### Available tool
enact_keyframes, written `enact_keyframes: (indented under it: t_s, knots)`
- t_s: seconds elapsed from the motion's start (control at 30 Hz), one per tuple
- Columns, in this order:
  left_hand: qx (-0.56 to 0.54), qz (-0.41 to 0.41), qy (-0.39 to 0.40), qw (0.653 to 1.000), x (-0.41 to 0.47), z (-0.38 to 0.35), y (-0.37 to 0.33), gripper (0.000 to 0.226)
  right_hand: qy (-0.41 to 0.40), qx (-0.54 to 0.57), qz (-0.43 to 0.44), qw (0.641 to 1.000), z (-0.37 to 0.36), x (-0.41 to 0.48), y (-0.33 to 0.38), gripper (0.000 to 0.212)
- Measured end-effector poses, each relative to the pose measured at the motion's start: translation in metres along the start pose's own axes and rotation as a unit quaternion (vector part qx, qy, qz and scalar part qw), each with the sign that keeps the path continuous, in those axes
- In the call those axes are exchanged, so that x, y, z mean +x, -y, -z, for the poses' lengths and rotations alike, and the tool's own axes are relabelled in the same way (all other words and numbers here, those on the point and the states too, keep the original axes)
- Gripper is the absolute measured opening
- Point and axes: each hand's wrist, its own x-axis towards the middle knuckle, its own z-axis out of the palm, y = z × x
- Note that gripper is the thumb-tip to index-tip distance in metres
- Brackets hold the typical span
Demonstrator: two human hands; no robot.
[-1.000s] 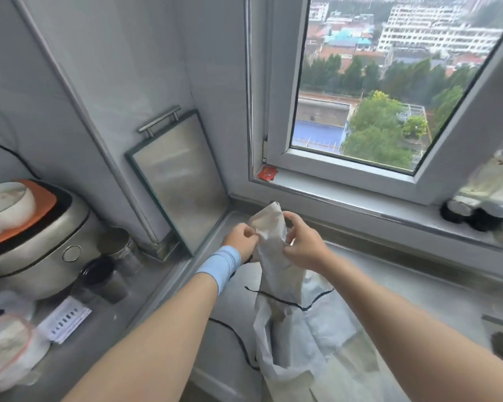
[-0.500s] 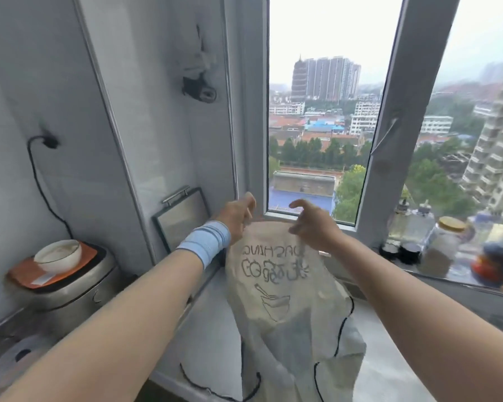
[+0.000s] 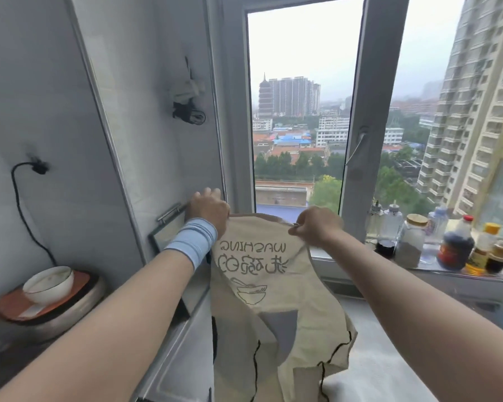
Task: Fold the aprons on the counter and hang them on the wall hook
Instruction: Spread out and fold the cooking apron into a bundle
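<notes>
A beige apron [image 3: 262, 285] with mirrored print and a bowl drawing hangs spread in front of me, black ties trailing at its lower edges. My left hand [image 3: 208, 211], with a blue wristband, grips its top left corner. My right hand [image 3: 317, 224] pinches the top right corner. The apron's lower part drapes down to the counter [image 3: 389, 358]. High on the wall a hook [image 3: 190, 116] holds a bunched pale cloth and a dark strap.
A rice cooker [image 3: 47, 311] with a white bowl [image 3: 48, 284] on its lid stands at left, its cord running up the wall. A metal-framed board [image 3: 169, 233] leans on the wall behind my left hand. Several bottles and jars [image 3: 453, 245] line the window sill at right.
Both hands lifted the bunched apron off the counter and pulled its top corners apart, so it now hangs open. My view rose from the counter to the window and the wall hook.
</notes>
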Motion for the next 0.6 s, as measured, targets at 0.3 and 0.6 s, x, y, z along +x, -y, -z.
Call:
enact_keyframes:
  t_s: [0.3,0.6]
  knots:
    - [-0.282,0.131,0.118,0.943,0.060,-0.062,-0.043,0.030,0.036,0.239,-0.154,0.958,-0.063,0.052,-0.018,0.035]
    - [-0.466,0.100,0.236,0.847,0.107,-0.221,-0.118,0.098,0.132,0.244,-0.088,0.957,-0.200,0.151,-0.064,0.059]
